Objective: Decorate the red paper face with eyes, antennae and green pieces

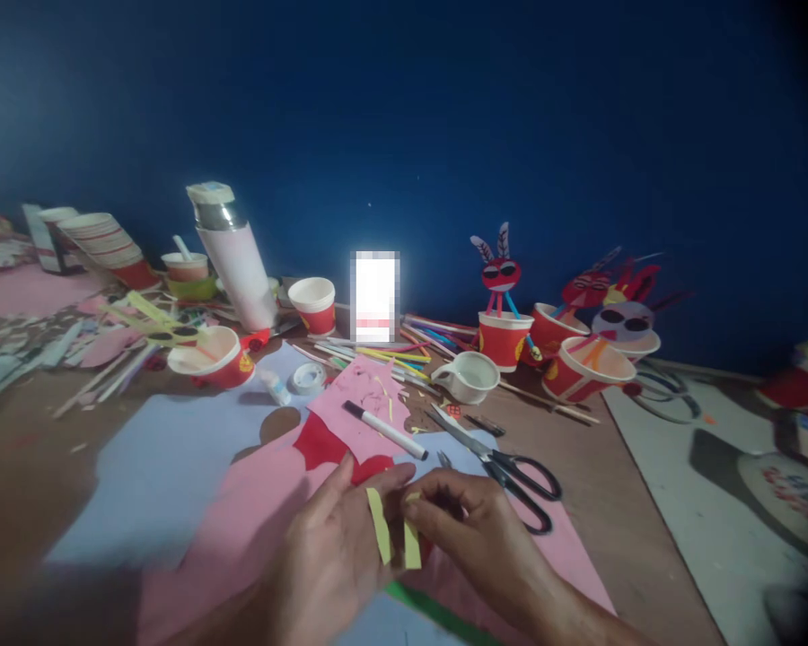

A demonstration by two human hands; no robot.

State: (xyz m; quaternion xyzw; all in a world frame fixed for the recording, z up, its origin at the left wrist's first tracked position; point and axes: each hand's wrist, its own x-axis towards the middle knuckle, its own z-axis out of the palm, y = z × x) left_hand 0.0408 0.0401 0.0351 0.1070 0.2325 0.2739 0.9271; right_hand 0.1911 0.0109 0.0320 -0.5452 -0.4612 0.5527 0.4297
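My left hand (340, 529) is turned palm up with its fingers stretched out. One pale yellow strip (380, 528) lies along the left palm. My right hand (475, 520) pinches a second yellow strip (412, 538) between thumb and finger, right beside the first. Just beyond the hands, a white marker with black ends (390, 432) rests across a pink sheet with cut-outs (360, 395). Red sheet pieces (320, 442) show under that. Close to my right hand lie black-handled scissors (505, 467), their blades pointing away to the left.
Large pink (242, 520) and blue sheets (154, 458) cover the table. A white mug (469, 377), roll of tape (308, 379) and small bottle (275, 388) stand behind. Red paper cups with figures (505, 341) are at right; a tall flask (235, 269) is at back left.
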